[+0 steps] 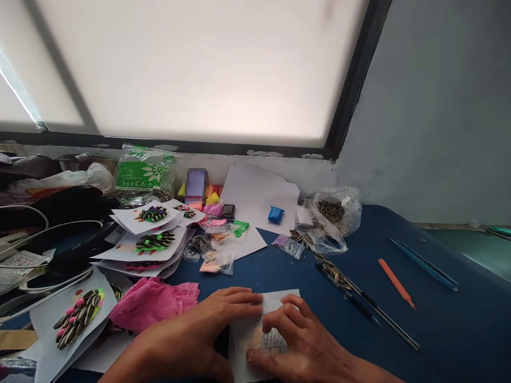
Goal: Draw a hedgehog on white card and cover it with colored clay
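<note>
A white paper sheet (287, 300) lies on the blue table in front of me, with dark script-like marks and a faint peach-coloured patch between my hands. My left hand (217, 322) rests over its left side, fingers stretched out and side by side. Over the right side is my right hand (301, 335), its fingers bent and apart from the thumb, whose tip touches the paper near the peach patch. Neither hand visibly grips anything, though the palms are hidden. A pink cloth (155, 303) lies just beyond my left forearm.
Stacked white sheets with sunflower-seed pictures (154, 242) stand at left. Small clay packets (215, 263), a blue clay packet (275, 214) and a seed bag (333, 210) lie behind. Pens (359, 303), an orange marker (397, 284) and blue tweezers (425, 264) lie at right.
</note>
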A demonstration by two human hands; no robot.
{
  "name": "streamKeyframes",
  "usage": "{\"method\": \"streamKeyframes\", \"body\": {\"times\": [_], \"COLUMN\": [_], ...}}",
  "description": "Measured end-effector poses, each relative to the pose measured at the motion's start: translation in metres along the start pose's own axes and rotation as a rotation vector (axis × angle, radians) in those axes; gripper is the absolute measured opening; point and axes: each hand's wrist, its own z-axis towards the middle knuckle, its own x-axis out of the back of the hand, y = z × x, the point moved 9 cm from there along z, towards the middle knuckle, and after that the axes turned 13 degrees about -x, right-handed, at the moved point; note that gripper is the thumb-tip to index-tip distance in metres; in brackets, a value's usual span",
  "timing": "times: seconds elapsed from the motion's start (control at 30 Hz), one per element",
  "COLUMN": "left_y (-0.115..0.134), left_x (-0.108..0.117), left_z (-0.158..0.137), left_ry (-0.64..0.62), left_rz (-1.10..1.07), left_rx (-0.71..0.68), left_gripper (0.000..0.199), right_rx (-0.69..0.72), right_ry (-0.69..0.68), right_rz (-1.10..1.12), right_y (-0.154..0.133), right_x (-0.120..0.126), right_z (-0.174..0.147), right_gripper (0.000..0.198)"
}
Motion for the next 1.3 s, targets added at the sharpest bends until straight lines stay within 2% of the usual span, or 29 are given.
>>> {"method": "streamKeyframes", "body": {"times": [0.17, 0.3, 0.57, 0.97, 1.3], "left_y": [0.0, 0.004, 0.006, 0.01, 0.0], "left_x": [0.001, 0.003, 0.002, 0.002, -0.001], "left_z": [-0.001, 0.001, 0.005, 0.007, 0.003], "left_ry": [0.007, 0.028, 0.019, 0.003, -0.009], "left_rz": [0.007, 0.026, 0.023, 0.034, 0.052], "left_rx": [-0.015, -0.012, 0.036, -0.034, 0.028], "left_gripper": [0.089, 0.085, 0.089, 0.085, 0.09], "right_rx": [-0.001, 0.001, -0.056, -0.018, 0.006], "right_ry": [-0.04, -0.075, -0.037, 0.11, 0.234], "right_rz": [0.005, 0.07, 0.034, 0.052, 0.05], "right_y": [-0.002, -0.004, -0.005, -0.006, -0.012], "right_x": [-0.009, -0.007, -0.012, -0.014, -0.006], "right_z": [0.002, 0.004, 0.01, 0.013, 0.012], "right_gripper": [0.015, 0.03, 0.033, 0.023, 0.021]}}
